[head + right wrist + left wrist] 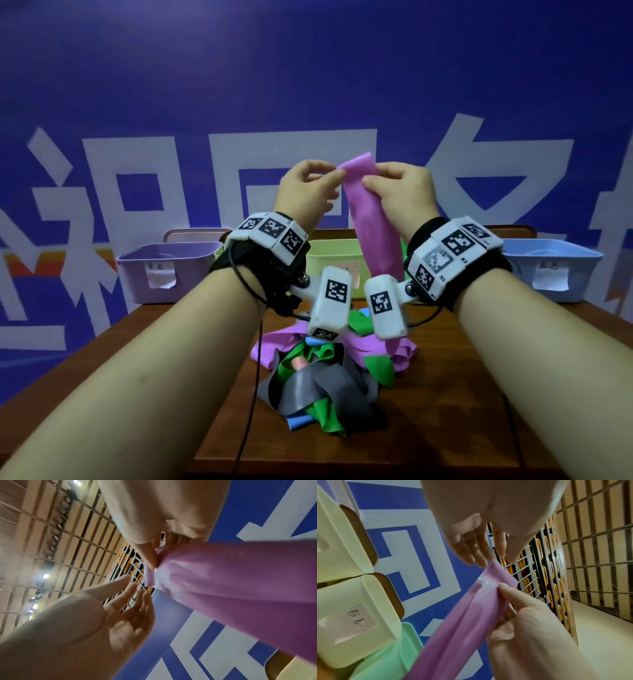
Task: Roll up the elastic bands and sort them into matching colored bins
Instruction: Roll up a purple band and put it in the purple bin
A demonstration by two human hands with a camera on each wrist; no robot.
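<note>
Risks dropping the pink band (371,219), dangling straight above the pile (318,383), back into that tangle: pinched at its top end by the right hand (400,195) alone, with the left hand (305,192) loose-fingered beside it, gripping nothing.

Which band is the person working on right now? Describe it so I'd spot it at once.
Start at the wooden table before the blue wall; above its heap of tangled bands, both hands are raised. The pink band hangs from the right hand, which pinches its top end, with the left hand at its corner. It alone is lifted and hanging straight; the others lie crumpled.
</note>
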